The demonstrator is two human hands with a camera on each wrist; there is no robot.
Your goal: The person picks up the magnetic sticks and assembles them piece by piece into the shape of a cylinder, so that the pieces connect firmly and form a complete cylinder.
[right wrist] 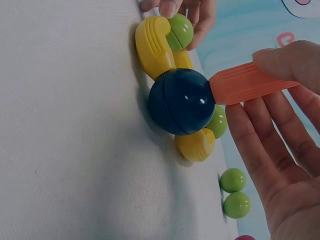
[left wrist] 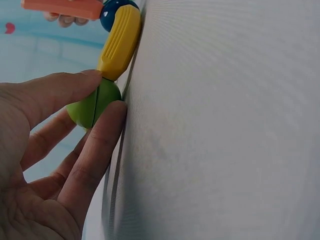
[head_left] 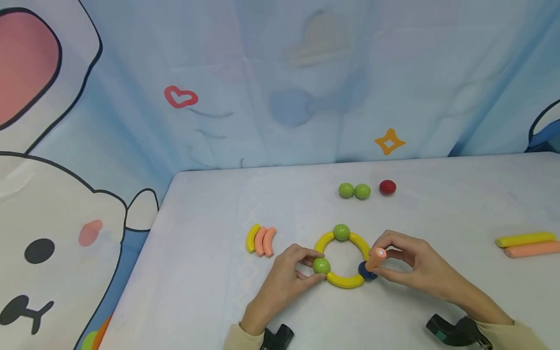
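A ring of curved yellow rods (head_left: 345, 281) joined by balls lies on the table: one green ball (head_left: 341, 232) at the top, another green ball (left wrist: 95, 104) at the left, a dark blue ball (right wrist: 181, 101) at the right. My left hand (head_left: 290, 272) pinches the left green ball between thumb and fingers. In my right hand (head_left: 413, 262), an orange rod (right wrist: 255, 84) is held between thumb and fingers. It stands up from the blue ball, its end touching it in the right wrist view.
Left of the ring lie a curved yellow piece (head_left: 252, 238) and two curved orange pieces (head_left: 264, 241). Behind it are two loose green balls (head_left: 354, 190) and a red ball (head_left: 387, 187). A straight yellow rod (head_left: 525, 238) and a straight orange rod (head_left: 533, 249) lie far right.
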